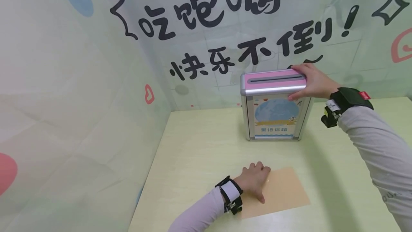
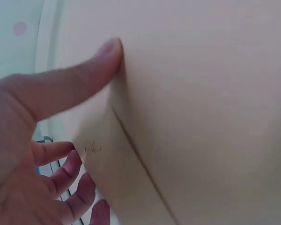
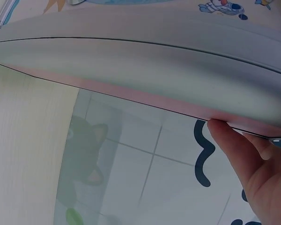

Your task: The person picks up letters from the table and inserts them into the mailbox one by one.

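A tan paper envelope (image 1: 288,189) lies low over the table, in front of the box. My left hand (image 1: 254,181) is on its left part, thumb and fingers spread across it. In the left wrist view, the thumb presses the envelope (image 2: 215,117) beside a crease, and the fingertips curl at its edge near small handwriting. A letter box (image 1: 276,115) with a pink slotted top, silver frame and printed front stands upright at the back. My right hand (image 1: 317,81) grips its top right end, thumb on the front, fingers over the top toward the back.
The pale table (image 1: 193,146) meets a printed backdrop (image 1: 206,92) with large black lettering just behind the box. Another printed sheet (image 1: 80,117) rises along the left side. The box casts a shadow toward the front right.
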A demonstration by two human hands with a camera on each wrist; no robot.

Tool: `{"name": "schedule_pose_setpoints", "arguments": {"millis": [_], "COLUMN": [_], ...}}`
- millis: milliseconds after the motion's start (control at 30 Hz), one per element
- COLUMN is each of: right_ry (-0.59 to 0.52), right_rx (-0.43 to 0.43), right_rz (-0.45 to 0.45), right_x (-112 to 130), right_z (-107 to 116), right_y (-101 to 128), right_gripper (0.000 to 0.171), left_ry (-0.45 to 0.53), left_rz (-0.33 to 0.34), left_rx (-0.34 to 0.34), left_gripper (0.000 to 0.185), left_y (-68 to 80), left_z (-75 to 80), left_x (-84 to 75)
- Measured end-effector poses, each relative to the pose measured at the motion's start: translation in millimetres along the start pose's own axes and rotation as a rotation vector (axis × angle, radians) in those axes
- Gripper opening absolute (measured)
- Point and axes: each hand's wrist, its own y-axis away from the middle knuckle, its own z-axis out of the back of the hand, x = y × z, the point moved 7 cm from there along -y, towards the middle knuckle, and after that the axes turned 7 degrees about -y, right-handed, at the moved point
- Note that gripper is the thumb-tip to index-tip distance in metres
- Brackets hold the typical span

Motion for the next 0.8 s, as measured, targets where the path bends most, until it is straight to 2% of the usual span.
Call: {"name": "schedule_pose_setpoints", "arguments": {"millis": [200,300,433,533,667,800], "right_ry": [0.012,0.012,0.000,0.005,0.001,-0.004], "right_rx": [-0.023,-0.017,0.008,0.013,0.014,0.008], "right_rz": [0.013,0.004,-0.016,-0.025,-0.022,-0.016], "right_x": [-2,-2,0,0,0,-1], "right_z": [-1,0,0,0,-1,0], "right_y": [-1,0,1,1,0,-1], "right_gripper": [0.103,0.103,0.102,0.101,0.101,0.102], "left_ry": [0.126,0.164,0.227,0.300,0.377,0.411], "left_rz": [-0.032,-0.075,-0.170,-0.203,-0.176,-0.176], "left_rx": [0.057,0.091,0.084,0.072,0.062,0.045], "left_gripper": [0.064,0.048,0.014,0.021,0.021,0.019], "left_y": [-1.4,-1.5,-3.9,-3.9,-0.2,3.4], "left_z": [-0.9,-1.2,3.3,8.5,15.2,24.4], "left_x": [6.8,10.2,17.4,27.4,44.3,58.8]}}
